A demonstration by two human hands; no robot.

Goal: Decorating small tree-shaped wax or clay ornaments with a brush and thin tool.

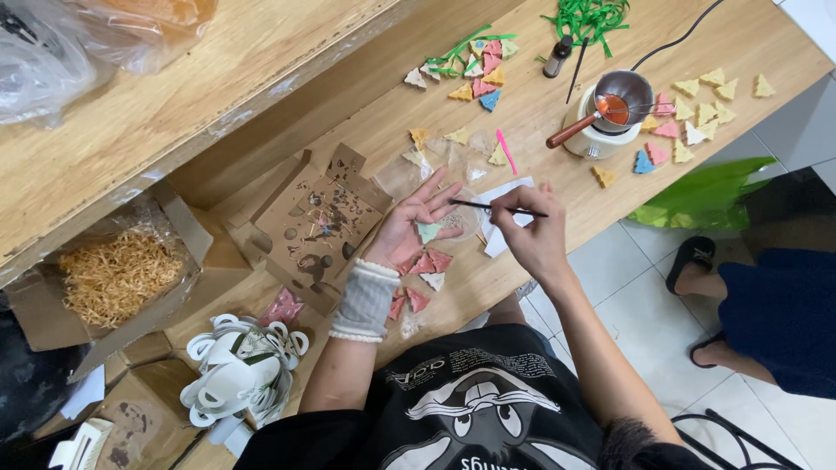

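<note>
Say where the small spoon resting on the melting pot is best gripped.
Grip the spoon by its brown wooden handle end, coming from the lower left, the person's side. The handle juts clear of the pot, while the bowl holds red liquid, probably hot.

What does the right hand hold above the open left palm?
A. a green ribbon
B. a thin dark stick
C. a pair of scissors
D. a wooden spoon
B: the right hand pinches a thin dark stick whose tip reaches over the left hand, which carries a pale green piece.
</note>
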